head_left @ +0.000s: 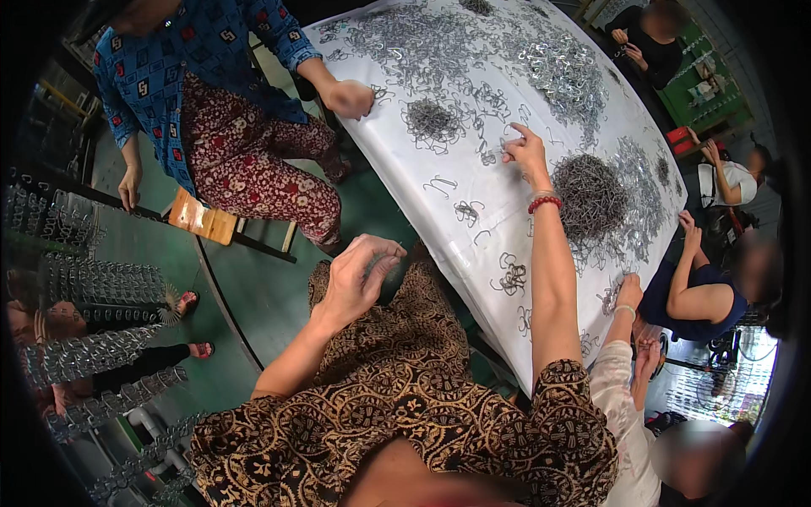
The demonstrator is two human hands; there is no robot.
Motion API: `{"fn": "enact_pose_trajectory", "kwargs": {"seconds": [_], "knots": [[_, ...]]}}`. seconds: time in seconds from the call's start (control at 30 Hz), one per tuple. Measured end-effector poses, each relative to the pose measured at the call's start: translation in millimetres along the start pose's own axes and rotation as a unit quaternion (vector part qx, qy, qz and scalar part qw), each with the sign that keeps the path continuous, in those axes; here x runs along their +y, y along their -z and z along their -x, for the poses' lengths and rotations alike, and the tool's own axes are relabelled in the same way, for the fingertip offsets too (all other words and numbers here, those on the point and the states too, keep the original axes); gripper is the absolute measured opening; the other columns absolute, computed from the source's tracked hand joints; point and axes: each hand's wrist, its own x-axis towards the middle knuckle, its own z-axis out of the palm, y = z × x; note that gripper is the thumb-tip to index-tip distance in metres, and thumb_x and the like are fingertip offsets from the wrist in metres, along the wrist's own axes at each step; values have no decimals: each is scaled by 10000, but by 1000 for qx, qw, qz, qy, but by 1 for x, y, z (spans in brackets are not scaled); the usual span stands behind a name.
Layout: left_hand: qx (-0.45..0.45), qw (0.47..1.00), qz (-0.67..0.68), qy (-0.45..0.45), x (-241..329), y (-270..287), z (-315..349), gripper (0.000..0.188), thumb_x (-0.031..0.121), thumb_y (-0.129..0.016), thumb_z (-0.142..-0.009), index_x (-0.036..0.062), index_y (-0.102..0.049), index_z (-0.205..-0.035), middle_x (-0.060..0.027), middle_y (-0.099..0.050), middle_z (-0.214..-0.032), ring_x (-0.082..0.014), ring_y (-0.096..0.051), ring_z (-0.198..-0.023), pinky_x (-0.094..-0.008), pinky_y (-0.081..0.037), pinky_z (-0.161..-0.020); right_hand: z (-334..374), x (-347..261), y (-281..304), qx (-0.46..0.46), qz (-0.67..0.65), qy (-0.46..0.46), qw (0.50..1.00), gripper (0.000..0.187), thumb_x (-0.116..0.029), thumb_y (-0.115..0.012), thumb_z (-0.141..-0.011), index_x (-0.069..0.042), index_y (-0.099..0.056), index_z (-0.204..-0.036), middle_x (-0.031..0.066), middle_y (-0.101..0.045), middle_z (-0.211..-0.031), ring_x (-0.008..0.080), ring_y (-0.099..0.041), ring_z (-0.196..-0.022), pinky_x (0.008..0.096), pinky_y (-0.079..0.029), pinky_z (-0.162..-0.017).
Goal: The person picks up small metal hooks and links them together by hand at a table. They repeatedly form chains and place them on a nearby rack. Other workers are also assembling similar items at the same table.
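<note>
My right hand (528, 154) reaches out over the white-covered table (460, 245), with a red bead bracelet on the wrist. Its index finger is stretched out and apart from the thumb, close to a few loose wire hooks (490, 157). No held thing shows in it. My left hand (361, 275) hangs over my lap, beside the near table edge. Thumb and fingers meet in a pinch there; anything between them is too small to make out. Just right of my right wrist lies a dense dark heap of metal hooks (589, 196).
More piles of hooks, a small dark one (429, 118) and a shiny one (562, 76), cover the table. A person in a blue patterned shirt (169, 76) is at the left by a wooden stool (201, 217). Other people work along the right side. Racks of hooks (110, 283) stand far left.
</note>
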Motion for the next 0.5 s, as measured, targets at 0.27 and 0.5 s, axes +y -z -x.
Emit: {"fn": "enact_pose_trajectory", "kwargs": {"seconds": [0.27,0.5], "knots": [[2,1000,13,-11,-3,-5,-4,180,-107,-660,-804,-4,-593,-935,-106,-679,-919,-261,-660,-843,-344,-521,-735,18,17,3,1,-63,-65,996,814,122,-626,-704,43,-342,-1462,136,-672,-799,190,-677,-627,291,-588,-611],[13,999,11,-33,-5,-7,-9,192,-118,-656,-797,-11,-607,-948,-120,-674,-923,-277,-661,-846,-347,-521,-741,81,-12,-22,73,-211,-15,975,529,71,-666,-777,73,-539,-1292,148,-690,-877,175,-684,-759,275,-578,-747]]}}
